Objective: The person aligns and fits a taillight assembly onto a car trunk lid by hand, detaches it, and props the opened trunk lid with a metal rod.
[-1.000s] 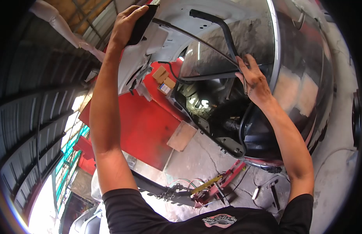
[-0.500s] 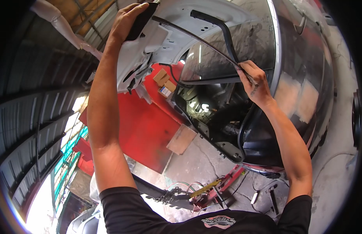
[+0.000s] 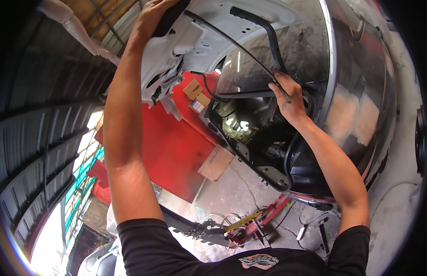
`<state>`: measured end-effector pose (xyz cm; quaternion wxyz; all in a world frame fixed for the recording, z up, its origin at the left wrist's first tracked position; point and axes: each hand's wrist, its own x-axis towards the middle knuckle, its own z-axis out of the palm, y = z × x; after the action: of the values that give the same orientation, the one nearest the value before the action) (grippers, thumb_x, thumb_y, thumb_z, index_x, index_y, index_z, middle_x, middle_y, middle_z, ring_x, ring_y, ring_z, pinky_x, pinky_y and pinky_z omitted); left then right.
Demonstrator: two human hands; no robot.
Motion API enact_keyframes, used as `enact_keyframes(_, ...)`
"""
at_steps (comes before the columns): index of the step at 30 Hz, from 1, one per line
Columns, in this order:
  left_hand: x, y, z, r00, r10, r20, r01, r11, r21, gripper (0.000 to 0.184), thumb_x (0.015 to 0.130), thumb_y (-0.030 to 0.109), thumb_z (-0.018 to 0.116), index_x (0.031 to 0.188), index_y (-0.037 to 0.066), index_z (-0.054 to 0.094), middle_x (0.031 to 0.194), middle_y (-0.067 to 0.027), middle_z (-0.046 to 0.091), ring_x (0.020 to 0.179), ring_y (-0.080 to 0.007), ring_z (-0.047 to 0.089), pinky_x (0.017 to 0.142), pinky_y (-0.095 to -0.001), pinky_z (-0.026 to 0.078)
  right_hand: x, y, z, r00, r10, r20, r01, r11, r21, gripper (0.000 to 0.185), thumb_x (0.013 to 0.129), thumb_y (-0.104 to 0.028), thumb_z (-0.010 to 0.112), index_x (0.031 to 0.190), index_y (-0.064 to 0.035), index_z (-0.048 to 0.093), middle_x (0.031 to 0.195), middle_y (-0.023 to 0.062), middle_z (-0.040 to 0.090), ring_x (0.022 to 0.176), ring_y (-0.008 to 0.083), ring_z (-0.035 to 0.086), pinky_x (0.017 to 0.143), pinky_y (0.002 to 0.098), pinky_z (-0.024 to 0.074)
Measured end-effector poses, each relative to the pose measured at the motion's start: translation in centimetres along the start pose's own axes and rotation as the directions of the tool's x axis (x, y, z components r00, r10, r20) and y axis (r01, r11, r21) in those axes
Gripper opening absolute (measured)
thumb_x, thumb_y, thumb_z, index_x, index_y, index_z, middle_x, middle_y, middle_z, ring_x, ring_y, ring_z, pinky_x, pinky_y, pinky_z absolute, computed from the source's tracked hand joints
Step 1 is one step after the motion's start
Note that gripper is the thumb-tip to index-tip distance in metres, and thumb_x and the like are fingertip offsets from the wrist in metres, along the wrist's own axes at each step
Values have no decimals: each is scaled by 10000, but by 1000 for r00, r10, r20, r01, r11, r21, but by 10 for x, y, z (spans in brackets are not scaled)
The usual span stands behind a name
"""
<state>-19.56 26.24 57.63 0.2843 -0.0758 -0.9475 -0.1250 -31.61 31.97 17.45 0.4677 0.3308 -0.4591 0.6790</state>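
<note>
A raised white panel (image 3: 213, 53) of a car spans the top of the view. My left hand (image 3: 154, 13), partly cut off by the top edge, is closed on a black edge piece (image 3: 171, 19) of the panel. My right hand (image 3: 288, 94) is closed round the lower end of a thin dark rod (image 3: 232, 40), which slants up to the panel. Beside the rod a thicker black bent arm (image 3: 271, 37) runs from the panel down to the car body. Below my right hand lies the open, dark compartment (image 3: 264, 133).
The black car body (image 3: 360, 83) with sanded patches fills the right. A red panel (image 3: 169, 147) and cardboard boxes (image 3: 192, 89) lie beyond the compartment. On the concrete floor are a red jack (image 3: 264, 223), a chain (image 3: 206, 228) and a hammer-like tool (image 3: 322, 234).
My right hand has moved slightly left and its fingers have closed round the rod's lower end. My left hand has shifted slightly upward in the view.
</note>
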Motion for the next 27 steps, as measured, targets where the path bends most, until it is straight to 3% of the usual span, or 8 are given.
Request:
enact_keyframes(4,5,-5,-1,1000,-15,1,15,999,-31,330,953,376,700,1051,64,743,762,-43,659,564,-150,614,409,-334,504,7,-4,-8,981,191,-17,-189,978,94,243,907,-87,731,1062,96,693,968,234,729,883,395,720,799,366,558)
enact_keyframes(6,8,-8,-3,1000,-7,-4,7,1000,-20,326,954,372,701,1051,63,743,761,-40,661,564,-148,613,411,-331,502,14,0,-13,933,352,73,-360,915,183,217,910,-80,738,1019,104,701,909,200,742,822,294,733,773,339,561)
enact_keyframes(7,9,-9,-3,1000,7,-8,-7,1000,-12,325,953,371,702,1050,64,744,760,-36,662,567,-145,613,414,-329,501,14,7,-12,933,351,73,-359,916,182,217,910,-80,738,1019,104,701,909,200,742,822,294,733,773,339,561)
enact_keyframes(9,11,-11,-4,1000,18,-14,-18,1000,-5,323,953,369,703,1048,64,745,759,-33,663,570,-143,613,417,-326,500,15,18,-8,818,489,302,-572,638,516,170,923,-74,732,982,86,727,872,151,750,787,197,719,748,299,564)
enact_keyframes(10,11,-12,-4,1000,20,-7,-20,1000,-18,324,951,371,703,1045,64,746,763,-35,665,572,-143,613,420,-325,501,17,20,-10,817,490,305,-574,636,515,170,923,-74,732,982,86,727,872,151,750,787,197,719,748,299,564)
enact_keyframes(12,9,-10,-4,1000,18,1,-18,999,-27,325,950,373,704,1042,65,746,768,-37,666,574,-144,613,424,-323,502,24,20,-19,736,531,421,-671,488,558,177,938,-93,726,982,78,733,909,125,756,785,174,718,742,282,573)
enact_keyframes(25,4,-3,-1,1000,-1,-14,1,1000,-1,318,958,363,694,1047,61,740,790,-49,678,583,-152,624,428,-323,503,25,22,-30,587,493,642,-803,254,539,240,972,-147,700,1066,73,701,1008,154,750,846,214,730,788,331,608)
enact_keyframes(27,10,-6,-3,1000,-7,-30,8,1000,27,315,960,362,694,1050,64,741,796,-52,685,588,-151,629,430,-322,504,7,22,-30,540,559,629,-826,210,522,225,971,-130,698,1092,60,699,1030,152,747,880,210,728,808,340,614)
